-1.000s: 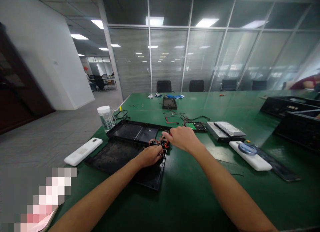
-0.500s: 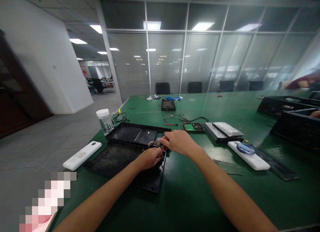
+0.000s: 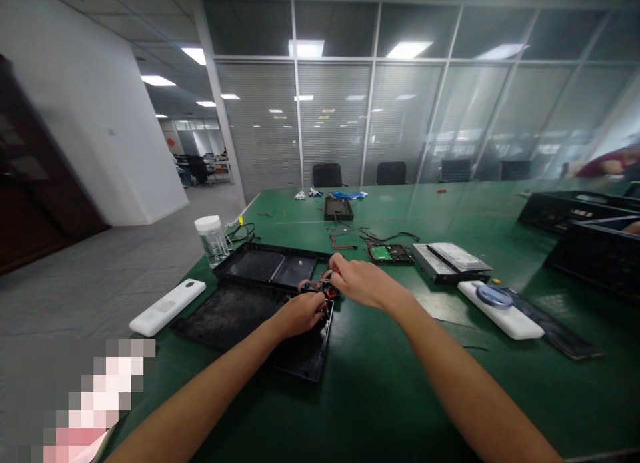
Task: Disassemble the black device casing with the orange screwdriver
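Note:
Two shallow black plastic casing halves lie side by side: the far shell with raised walls and the near panel. At the near panel's right edge my left hand is closed, fingertips pinched on something too small to make out. My right hand is closed just beyond it, above the right end of the far shell, with a small red object showing at its fingers. Thin coloured wires loop between the hands. The fingers partly hide whatever they work on.
On the green table stand a lidded clear jar, a white remote-like device, a green circuit board, a silver drive, another white device with a tape roll, and large black cases at right.
My right hand has turned slightly, its fingers drawn up and more curled around the red object. My left hand stays at the panel edge. The view has shifted slightly.

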A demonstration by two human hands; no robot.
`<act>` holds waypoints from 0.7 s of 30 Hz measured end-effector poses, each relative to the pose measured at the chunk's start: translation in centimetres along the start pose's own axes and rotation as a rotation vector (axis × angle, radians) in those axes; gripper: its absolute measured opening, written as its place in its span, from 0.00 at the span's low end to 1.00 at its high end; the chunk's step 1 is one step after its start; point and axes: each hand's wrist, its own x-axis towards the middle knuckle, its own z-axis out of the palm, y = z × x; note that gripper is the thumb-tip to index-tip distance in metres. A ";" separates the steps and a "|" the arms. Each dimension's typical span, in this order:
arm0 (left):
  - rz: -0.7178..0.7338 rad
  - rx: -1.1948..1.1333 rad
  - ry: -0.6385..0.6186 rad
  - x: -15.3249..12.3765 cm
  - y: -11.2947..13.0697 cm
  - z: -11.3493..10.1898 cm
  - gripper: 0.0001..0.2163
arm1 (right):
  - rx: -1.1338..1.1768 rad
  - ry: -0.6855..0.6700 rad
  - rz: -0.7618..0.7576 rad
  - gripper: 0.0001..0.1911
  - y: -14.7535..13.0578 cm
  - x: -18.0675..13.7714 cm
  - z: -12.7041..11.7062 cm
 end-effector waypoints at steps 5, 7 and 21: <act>0.000 -0.010 -0.004 0.0 0.1 -0.2 0.05 | -0.006 -0.019 0.028 0.25 -0.1 -0.1 -0.1; 0.002 -0.007 -0.001 0.0 0.1 -0.1 0.05 | 0.067 -0.037 -0.017 0.21 0.0 -0.2 -0.1; 0.002 -0.006 -0.006 0.0 -0.2 0.1 0.05 | -0.034 0.012 -0.003 0.25 0.3 -0.1 0.3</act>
